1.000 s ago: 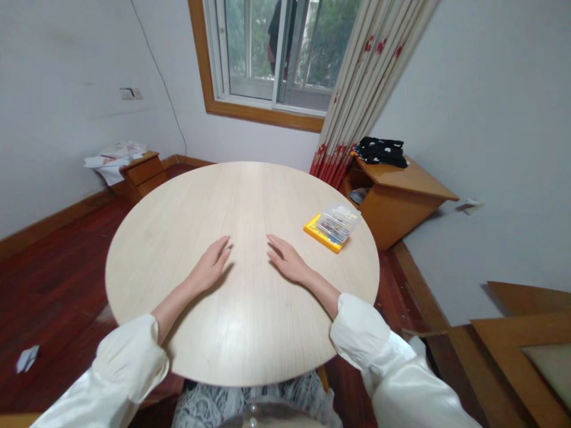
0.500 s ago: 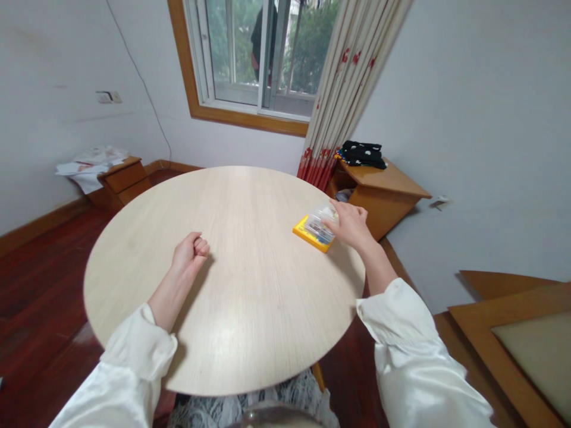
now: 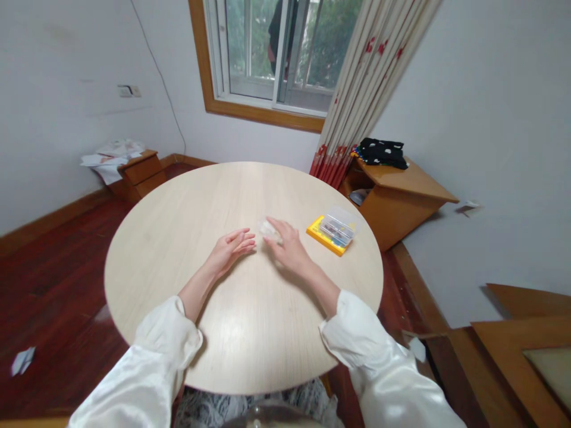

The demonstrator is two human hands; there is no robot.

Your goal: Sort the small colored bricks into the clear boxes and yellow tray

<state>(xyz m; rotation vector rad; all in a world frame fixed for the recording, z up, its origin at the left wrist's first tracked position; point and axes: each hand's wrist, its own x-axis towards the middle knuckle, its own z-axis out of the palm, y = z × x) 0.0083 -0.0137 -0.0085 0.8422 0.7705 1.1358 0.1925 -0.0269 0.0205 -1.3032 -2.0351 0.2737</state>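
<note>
My right hand [image 3: 289, 246] is over the middle of the round table [image 3: 241, 333], its fingers curved round a small clear, whitish piece [image 3: 269, 230] that is blurred; its exact kind does not show. Just left of it, my left hand [image 3: 231, 251] holds nothing, its fingers loosely stretched toward the piece with a narrow gap between. On the table's right side lies a flat yellow box [image 3: 328, 242]. A clear plastic case [image 3: 338, 229] with its lid raised rests on top, with small dark and bluish items inside that are too small to name.
Behind the table's right edge stands a wooden cabinet [image 3: 401, 199] with folded black spotted cloth [image 3: 382, 153] on top. A small wooden cabinet [image 3: 143, 172] with papers is at the back left. A curtain [image 3: 357, 101] hangs beside the window [image 3: 256, 53].
My right hand has left the clear case and moved left to mid-table with the small clear piece. My left hand has uncurled from a fist and moved right. The view has turned slightly left.
</note>
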